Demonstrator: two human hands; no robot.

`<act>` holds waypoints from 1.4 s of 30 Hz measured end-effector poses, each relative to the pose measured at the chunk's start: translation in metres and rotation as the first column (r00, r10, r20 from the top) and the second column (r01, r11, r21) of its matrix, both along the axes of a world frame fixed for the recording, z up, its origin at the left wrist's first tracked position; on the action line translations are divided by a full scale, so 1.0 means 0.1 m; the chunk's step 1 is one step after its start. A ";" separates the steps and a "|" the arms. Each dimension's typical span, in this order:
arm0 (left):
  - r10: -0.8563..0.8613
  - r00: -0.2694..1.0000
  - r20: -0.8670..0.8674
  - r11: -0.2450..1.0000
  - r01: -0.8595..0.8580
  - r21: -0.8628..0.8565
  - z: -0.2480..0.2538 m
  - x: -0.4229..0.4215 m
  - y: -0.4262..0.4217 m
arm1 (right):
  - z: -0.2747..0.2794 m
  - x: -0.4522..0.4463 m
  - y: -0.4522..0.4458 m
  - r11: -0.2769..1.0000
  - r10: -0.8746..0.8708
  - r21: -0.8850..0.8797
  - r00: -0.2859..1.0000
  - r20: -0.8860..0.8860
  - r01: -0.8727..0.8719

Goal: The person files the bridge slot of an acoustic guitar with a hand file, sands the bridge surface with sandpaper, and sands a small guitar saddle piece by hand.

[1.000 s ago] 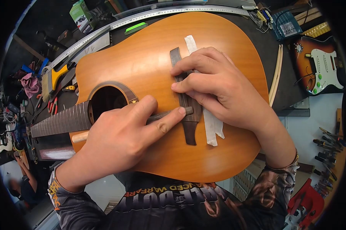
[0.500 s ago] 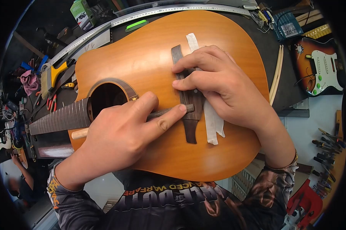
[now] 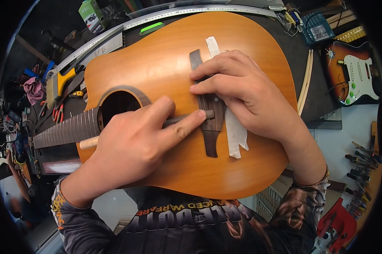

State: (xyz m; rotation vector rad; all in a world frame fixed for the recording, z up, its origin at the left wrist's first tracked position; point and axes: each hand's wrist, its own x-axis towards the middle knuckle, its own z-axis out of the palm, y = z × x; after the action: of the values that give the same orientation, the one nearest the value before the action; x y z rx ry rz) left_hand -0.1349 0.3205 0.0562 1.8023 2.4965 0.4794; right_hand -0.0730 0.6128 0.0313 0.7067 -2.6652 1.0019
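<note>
File [image 3: 177,120] Laid Across Guitar Bridge [image 3: 216,122] Under Two Bare Hands

The bridge sat glued-side down, it appeared, on an acoustic guitar's top [image 3: 169,67], its long axis running away from the wearer. The file lay crosswise over its nearer half, wooden handle [image 3: 89,143] pointing past the soundhole [image 3: 119,103] side. The left hand [image 3: 134,144] grasped the file, curled around it, one finger pressed straight along it to the tip, directly above the bridge. The right hand [image 3: 252,93] reached over the farther half from the opposite side, two fingertips resting on the soundhole-side edge; whether its hidden fingers gripped anything could not be told. Both hands were at the bridge, neither clearly nearer.

Counted: one bridge, one file, one acoustic guitar, and two visible stretches of masking tape [image 3: 235,135] behind the bridge. Well beyond the tape were two wooden sticks [image 3: 306,84] and one electric guitar [image 3: 359,76].
</note>
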 end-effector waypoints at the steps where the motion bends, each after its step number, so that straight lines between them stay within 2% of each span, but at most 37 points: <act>1: -0.003 1.000 0.002 1.000 0.003 -0.002 0.01 0.01 -0.02 | 0.00 0.00 0.00 1.000 -0.001 0.008 1.000 -0.005 0.001; 11: 0.010 1.000 0.009 1.000 -0.010 0.000 -0.01 -0.02 -0.01 | -0.01 0.00 0.01 1.000 -0.014 0.001 1.000 0.002 0.014; 14: 0.017 1.000 0.007 0.999 -0.018 0.051 -0.01 -0.02 0.06 | 0.00 0.00 -0.01 1.000 -0.009 -0.023 1.000 0.015 0.009; 17: 0.029 1.000 0.008 1.000 -0.029 -0.012 0.02 -0.01 -0.01 | 0.00 0.00 0.00 1.000 -0.013 -0.016 1.000 0.003 0.013; 20: 0.026 0.999 -0.037 0.999 -0.025 0.028 0.00 -0.04 0.08 | 0.00 0.00 0.01 1.000 -0.013 -0.019 1.000 0.009 0.013; 24: 0.036 0.999 0.002 0.999 -0.036 -0.015 0.01 -0.02 0.00 | -0.02 0.00 0.00 1.000 -0.023 -0.019 0.999 -0.023 0.023; 30: 0.047 0.996 -0.080 0.999 -0.045 0.031 -0.03 -0.01 0.07 | 0.00 0.00 -0.01 0.997 -0.024 -0.079 1.000 -0.005 0.024; 36: 0.016 0.977 -0.211 0.994 -0.038 -0.104 0.14 -0.03 0.01 | 0.01 -0.01 -0.04 0.997 -0.046 -0.068 0.999 -0.018 0.045; 39: -0.015 0.983 -0.184 0.992 -0.009 -0.128 0.15 -0.08 -0.02 | 0.04 0.01 -0.04 0.999 -0.039 -0.033 0.999 -0.013 0.038; 42: -0.026 0.992 -0.123 0.997 0.017 -0.070 0.07 -0.09 -0.03 | 0.05 0.02 -0.04 0.998 -0.034 -0.045 0.999 0.006 0.034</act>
State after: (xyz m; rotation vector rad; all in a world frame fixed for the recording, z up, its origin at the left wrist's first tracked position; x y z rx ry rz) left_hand -0.1436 0.3173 0.0634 1.8864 2.5349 0.2843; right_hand -0.0713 0.6092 0.0363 0.6486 -2.6413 1.0533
